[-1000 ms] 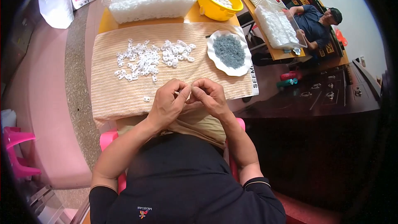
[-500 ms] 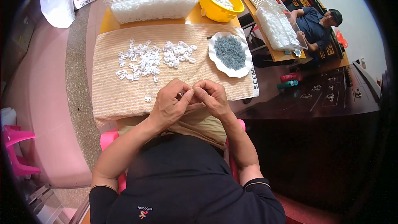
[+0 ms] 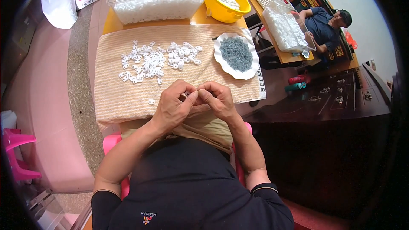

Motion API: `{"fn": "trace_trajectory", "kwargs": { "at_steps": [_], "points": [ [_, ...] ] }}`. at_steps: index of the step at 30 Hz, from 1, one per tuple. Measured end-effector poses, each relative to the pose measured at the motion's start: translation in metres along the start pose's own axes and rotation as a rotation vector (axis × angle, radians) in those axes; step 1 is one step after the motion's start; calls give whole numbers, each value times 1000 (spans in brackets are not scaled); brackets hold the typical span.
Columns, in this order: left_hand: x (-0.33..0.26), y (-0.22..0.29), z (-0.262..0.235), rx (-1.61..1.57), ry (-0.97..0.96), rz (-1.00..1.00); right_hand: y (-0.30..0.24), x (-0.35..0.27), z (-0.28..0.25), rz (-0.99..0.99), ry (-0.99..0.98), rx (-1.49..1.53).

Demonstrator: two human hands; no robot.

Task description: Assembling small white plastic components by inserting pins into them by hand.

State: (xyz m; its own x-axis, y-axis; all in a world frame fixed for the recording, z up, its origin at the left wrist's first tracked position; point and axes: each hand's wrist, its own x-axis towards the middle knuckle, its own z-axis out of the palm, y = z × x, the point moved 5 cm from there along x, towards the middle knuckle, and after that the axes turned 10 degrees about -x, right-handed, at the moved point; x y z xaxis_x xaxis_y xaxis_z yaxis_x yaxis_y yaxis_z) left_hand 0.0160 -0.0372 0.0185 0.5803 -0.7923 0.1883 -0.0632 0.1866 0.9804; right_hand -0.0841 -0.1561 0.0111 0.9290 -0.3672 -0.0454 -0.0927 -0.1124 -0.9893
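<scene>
Over the front part of a striped, tan towel (image 3: 115,93), my left hand (image 3: 174,104) and my right hand (image 3: 218,101) meet with thumbs and fingertips pinched together. Whatever they hold is hidden behind the fingers. Small white plastic pieces with two holes lie beyond my left hand in a loose pile (image 3: 150,62), with a smaller cluster (image 3: 181,55) to its right. One single white piece (image 3: 151,102) rests just left of my left hand. A white scalloped plate (image 3: 243,75) heaped with small grey-blue pieces (image 3: 236,54) stands beyond my right hand.
At the table's far end are a clear bin (image 3: 159,12) full of white pieces and a yellow basin (image 3: 226,16) with more. To the right, another person (image 3: 322,23) sits at a second table with a clear tub (image 3: 284,30). A pink stool (image 3: 19,157) stands left.
Both hands stay pinched together in almost the same place, with only a tiny shift of the fingers. The piles and the plate have not moved.
</scene>
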Motion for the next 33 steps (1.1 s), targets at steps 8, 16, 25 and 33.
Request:
{"fn": "trace_trajectory", "kwargs": {
  "at_steps": [8,16,25,33],
  "points": [
    [1,-1,1,-24,-10,-29,0,2,-2,6,0,-9],
    [0,0,2,-16,-44,-36,-1,2,-4,10,-77,-147],
    [-1,2,1,-40,-27,-76,-4,0,3,-9,-57,-92],
    [-1,0,-3,-14,25,-78,-3,-2,6,37,-26,-69]
  ]
}}
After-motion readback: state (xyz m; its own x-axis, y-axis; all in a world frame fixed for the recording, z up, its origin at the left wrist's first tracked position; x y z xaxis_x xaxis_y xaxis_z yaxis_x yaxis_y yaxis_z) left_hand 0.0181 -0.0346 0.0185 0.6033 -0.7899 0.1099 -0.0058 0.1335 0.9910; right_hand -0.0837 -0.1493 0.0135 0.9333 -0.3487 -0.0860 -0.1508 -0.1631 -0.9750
